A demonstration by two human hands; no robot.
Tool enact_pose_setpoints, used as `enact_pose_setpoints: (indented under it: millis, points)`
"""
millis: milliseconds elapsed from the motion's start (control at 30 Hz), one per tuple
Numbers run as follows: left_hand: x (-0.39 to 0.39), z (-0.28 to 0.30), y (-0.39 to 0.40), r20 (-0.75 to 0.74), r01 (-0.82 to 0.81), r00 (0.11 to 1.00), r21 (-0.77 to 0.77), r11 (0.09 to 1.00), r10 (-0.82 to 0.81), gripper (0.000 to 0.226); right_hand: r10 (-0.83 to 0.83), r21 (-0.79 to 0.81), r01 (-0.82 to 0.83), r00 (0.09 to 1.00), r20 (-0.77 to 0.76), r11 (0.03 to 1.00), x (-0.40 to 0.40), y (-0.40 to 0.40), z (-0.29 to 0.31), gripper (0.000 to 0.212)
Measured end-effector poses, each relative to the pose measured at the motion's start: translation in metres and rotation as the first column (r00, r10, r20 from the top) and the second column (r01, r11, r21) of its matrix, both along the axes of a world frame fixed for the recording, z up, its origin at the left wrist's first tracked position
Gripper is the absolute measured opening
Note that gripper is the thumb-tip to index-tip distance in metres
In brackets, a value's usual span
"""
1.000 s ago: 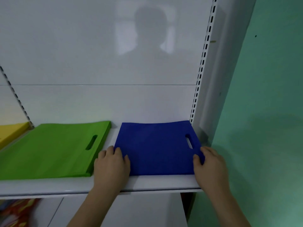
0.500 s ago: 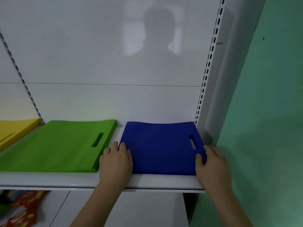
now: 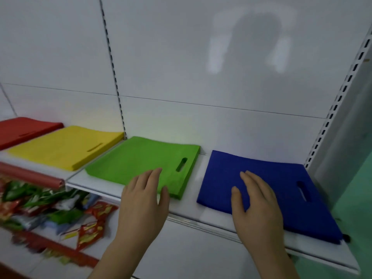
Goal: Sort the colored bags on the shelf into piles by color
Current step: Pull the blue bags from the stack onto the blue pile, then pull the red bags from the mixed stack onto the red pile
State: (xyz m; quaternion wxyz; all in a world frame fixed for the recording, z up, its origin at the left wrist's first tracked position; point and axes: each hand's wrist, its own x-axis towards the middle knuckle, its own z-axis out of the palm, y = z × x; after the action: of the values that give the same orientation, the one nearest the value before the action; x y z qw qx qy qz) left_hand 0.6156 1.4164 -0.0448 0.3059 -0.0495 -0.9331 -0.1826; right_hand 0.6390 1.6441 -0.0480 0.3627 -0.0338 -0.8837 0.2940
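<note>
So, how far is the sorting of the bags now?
It looks nearly done. Four single-color piles lie side by side on the shelf: red pile, yellow pile, green pile and blue pile. In hand: the left hand is at the green pile's front edge, and the right hand lies flat on the blue pile. No loose bags are visible; only tidying seems left.

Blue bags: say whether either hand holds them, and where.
Neither holds anything. The right hand lies flat over the blue bags; the left hand is open over the green bags.
</note>
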Motion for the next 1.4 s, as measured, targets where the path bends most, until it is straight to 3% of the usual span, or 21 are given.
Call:
enact_pose_setpoints:
  millis: [233,367,567,767,1100,1400]
  points:
    - [0.024,0.005,-0.126,0.001,-0.149,0.989,0.004,0.989,0.149,0.047,0.210,0.096,-0.204,0.976,-0.058,0.974,-0.008,-0.130,0.019,0.040]
    - [0.040,0.012,-0.209,-0.012,-0.214,0.977,0.025,0.977,0.214,0.050,0.292,0.109,-0.286,0.956,-0.038,0.952,-0.011,-0.217,0.028,0.048]
    - [0.060,0.007,-0.329,0.104,-0.345,0.933,-0.007,0.939,0.344,0.057,0.418,0.139,-0.421,0.907,0.056,0.896,-0.019,-0.346,0.026,0.048]
    - [0.062,0.006,-0.433,0.122,-0.464,0.881,0.033,0.885,0.457,0.060,0.550,0.195,-0.550,0.833,0.058,0.812,-0.046,-0.468,0.023,0.045]
    - [0.000,0.007,-0.607,0.171,-0.609,0.773,-0.075,0.790,0.612,0.060,0.673,0.161,-0.672,0.737,0.056,0.723,-0.147,-0.664,0.013,0.049]
    - [-0.061,0.016,-0.758,0.172,-0.667,0.734,0.000,0.745,0.657,0.060,0.755,0.199,-0.758,0.646,0.108,0.621,-0.228,-0.835,0.019,0.050]
